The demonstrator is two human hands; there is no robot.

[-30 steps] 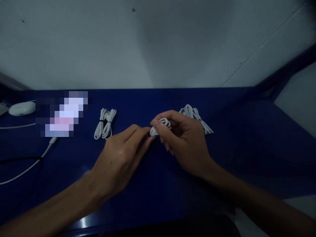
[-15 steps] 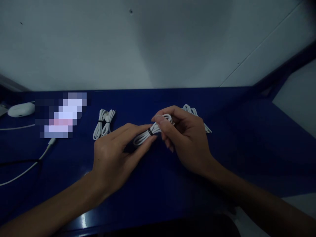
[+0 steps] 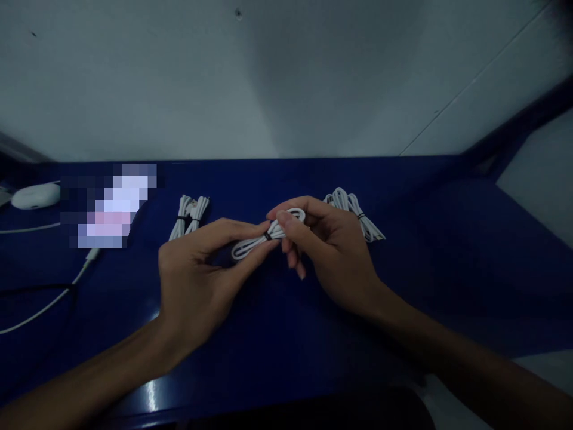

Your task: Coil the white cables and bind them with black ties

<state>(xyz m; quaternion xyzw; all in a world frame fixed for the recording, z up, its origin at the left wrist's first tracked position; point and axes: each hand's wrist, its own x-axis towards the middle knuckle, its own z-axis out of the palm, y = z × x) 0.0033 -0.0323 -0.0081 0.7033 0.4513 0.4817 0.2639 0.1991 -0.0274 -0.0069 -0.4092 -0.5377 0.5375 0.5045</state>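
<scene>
Between my hands is a coiled white cable [image 3: 249, 245], bound at its middle by a black tie [image 3: 268, 235]. My left hand [image 3: 197, 280] pinches the bundle near the tie, thumb on the near side and fingers on the far side. Thumb and index finger of my right hand [image 3: 340, 257] hold the looped end on the right, while its other fingers curl loosely below. Two tied white cable bundles [image 3: 182, 216] lie beyond my left hand, partly covered by it. More white cable bundles [image 3: 364, 224] lie behind my right hand, partly hidden.
On the left of the blue table [image 3: 277, 346] lies a pixelated phone-like device [image 3: 120, 203] with a white cord [image 3: 58, 307] plugged in. A rounded white object [image 3: 36, 196] sits at the far left. The pale wall [image 3: 179, 77] rises behind the table's back edge.
Both hands have shifted slightly left with the cable, which now lies a little flatter. More of the bundles behind my right hand shows, and less of those behind my left.
</scene>
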